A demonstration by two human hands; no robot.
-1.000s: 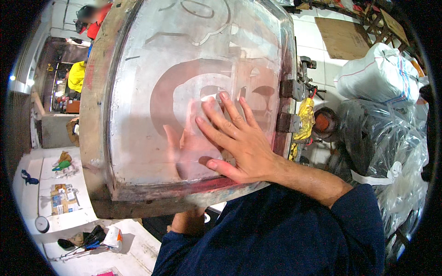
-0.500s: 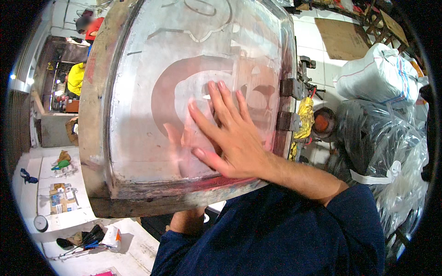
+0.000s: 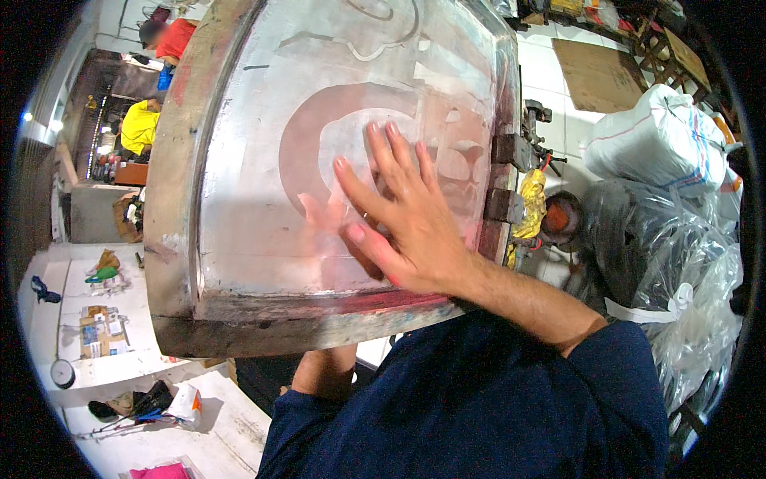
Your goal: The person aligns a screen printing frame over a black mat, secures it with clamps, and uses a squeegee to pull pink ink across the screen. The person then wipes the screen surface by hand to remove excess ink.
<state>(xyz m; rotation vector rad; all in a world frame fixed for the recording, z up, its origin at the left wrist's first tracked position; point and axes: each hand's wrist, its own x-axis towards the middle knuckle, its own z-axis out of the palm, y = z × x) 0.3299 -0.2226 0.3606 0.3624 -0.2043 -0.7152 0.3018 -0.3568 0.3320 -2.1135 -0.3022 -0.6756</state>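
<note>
A large wooden-framed printing screen (image 3: 171,239) fills the middle of the view, its pale mesh showing a reddish curved stencil shape (image 3: 299,132). My right hand (image 3: 403,219) lies flat on the mesh with its fingers spread, holding nothing. My left forearm (image 3: 325,374) rises under the frame's lower edge. My left hand (image 3: 317,215) is behind the mesh and shows only as a faint pink shape, so its grip is unclear. Metal hinge clamps (image 3: 504,180) sit on the frame's right edge.
White worktables at lower left carry small cartons (image 3: 100,331), a round tin (image 3: 62,372) and tools (image 3: 128,407). Plastic-wrapped bundles (image 3: 678,239) and a white sack (image 3: 658,140) stand at right. A person in yellow (image 3: 140,126) and one in red (image 3: 171,36) are far back.
My right hand has slid a little up and left across the mesh, staying flat. The screen sits slightly closer and fills more of the view.
</note>
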